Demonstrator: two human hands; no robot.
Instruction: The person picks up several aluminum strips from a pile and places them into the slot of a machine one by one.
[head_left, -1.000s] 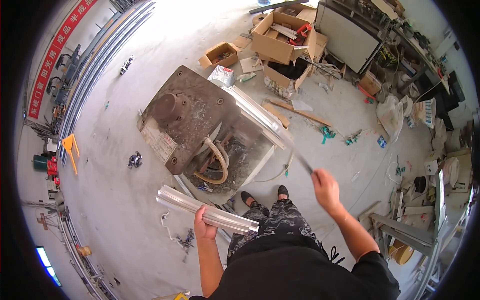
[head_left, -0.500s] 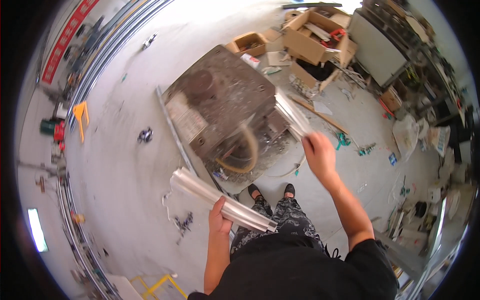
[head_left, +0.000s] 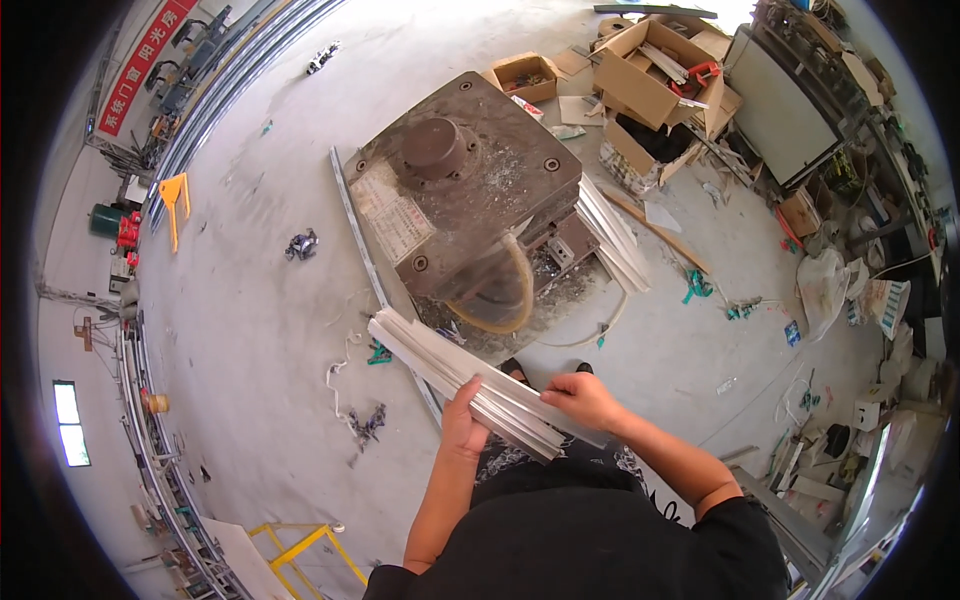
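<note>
My left hand point(head_left: 463, 420) is wrapped round a bundle of silver metal profiles point(head_left: 420, 352), which slants across in front of my waist. At the bundle's right side, my right hand point(head_left: 583, 400) pinches a pale metal profile point(head_left: 515, 388) lying alongside the others. A brown, box-shaped machine point(head_left: 480, 170) with a round raised boss and a curved yellowish hose stands on the floor ahead. More silver profiles point(head_left: 615, 240) rest against its right side, beyond my right hand.
Open cardboard boxes point(head_left: 640, 85) of scrap stand behind the machine. A long metal bar point(head_left: 362, 235) runs along its left side. Green and dark scraps point(head_left: 368, 425) lie on the floor. A yellow frame point(head_left: 300, 550) is at lower left; cluttered shelves point(head_left: 880, 150) line the right.
My right hand has moved from the profiles beside the machine back to the bundle, bringing a profile with it. My left hand still holds the bundle. The view has shifted slightly.
</note>
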